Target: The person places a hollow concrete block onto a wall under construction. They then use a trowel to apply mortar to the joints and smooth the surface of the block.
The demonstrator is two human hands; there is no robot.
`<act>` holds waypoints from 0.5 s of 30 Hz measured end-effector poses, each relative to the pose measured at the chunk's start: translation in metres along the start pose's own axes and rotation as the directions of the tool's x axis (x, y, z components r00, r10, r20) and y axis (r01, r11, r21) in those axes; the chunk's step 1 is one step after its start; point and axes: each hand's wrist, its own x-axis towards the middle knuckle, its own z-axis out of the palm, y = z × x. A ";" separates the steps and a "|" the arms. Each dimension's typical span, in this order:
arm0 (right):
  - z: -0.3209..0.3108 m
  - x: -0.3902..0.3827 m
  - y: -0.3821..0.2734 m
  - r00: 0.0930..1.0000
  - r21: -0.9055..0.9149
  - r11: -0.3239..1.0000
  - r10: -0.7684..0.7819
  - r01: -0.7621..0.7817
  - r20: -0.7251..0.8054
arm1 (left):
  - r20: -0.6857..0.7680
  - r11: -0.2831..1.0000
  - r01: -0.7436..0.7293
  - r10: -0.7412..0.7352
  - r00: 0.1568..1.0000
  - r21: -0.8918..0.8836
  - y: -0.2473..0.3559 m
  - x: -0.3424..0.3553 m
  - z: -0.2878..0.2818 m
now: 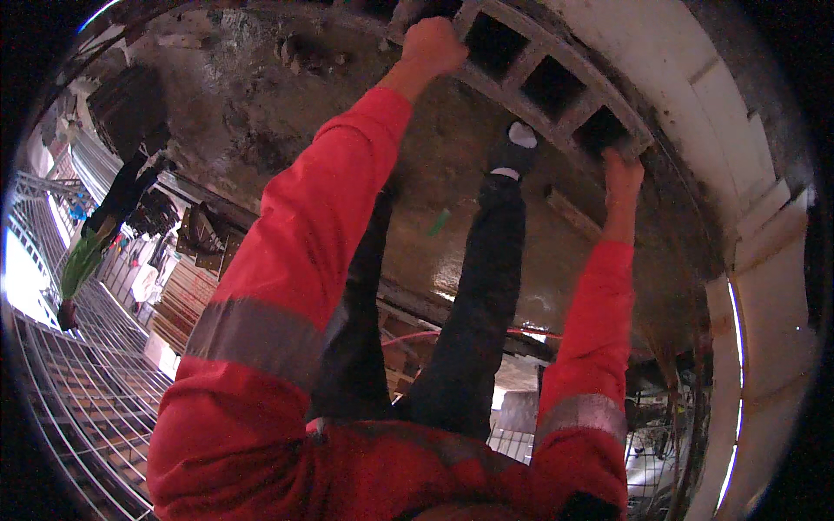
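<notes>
A grey hollow block [525,62], long and with several square openings in a row, lies slanting across the top of the head view. My left hand [434,45] is closed over its near edge toward the left, arm stretched far forward. At the block's right end, my right hand [624,178] grips the corner, fingertips partly hidden at the last opening. Both arms wear red sleeves with grey bands. My dark shoe [516,149] is on the wet floor just below the block.
Wet brown floor [347,113] lies around my feet. A short bar [573,214] and a green scrap [440,222] rest on it. Pale wall panels [695,95] curve along the right. At far left is another person in a green top [80,260], near wire mesh [78,382].
</notes>
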 end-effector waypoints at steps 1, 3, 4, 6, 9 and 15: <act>0.001 0.000 -0.001 0.999 0.054 0.998 0.020 -0.022 0.039 | -0.018 0.998 -0.057 0.057 0.998 -0.017 -0.001 0.001 0.000; -0.001 0.000 -0.003 0.992 -0.071 0.991 0.121 -0.118 0.039 | -0.047 0.993 -0.114 0.113 0.992 -0.006 -0.002 0.002 0.000; -0.003 0.001 -0.005 0.979 -0.149 0.970 0.200 -0.191 0.048 | -0.062 0.996 -0.093 0.092 0.994 -0.005 -0.002 0.002 0.000; -0.003 0.002 -0.008 0.989 -0.150 0.979 0.144 -0.137 0.035 | -0.001 0.998 -0.063 0.063 0.998 -0.020 -0.003 0.004 -0.001; -0.001 0.003 -0.012 0.999 -0.163 0.986 0.039 -0.035 0.026 | -0.023 0.999 -0.038 0.037 0.999 -0.030 -0.003 0.003 -0.001; -0.001 -0.002 -0.013 0.998 -0.208 0.976 -0.068 0.064 -0.011 | -0.335 0.980 -0.186 0.151 0.930 -0.074 0.010 0.016 0.012</act>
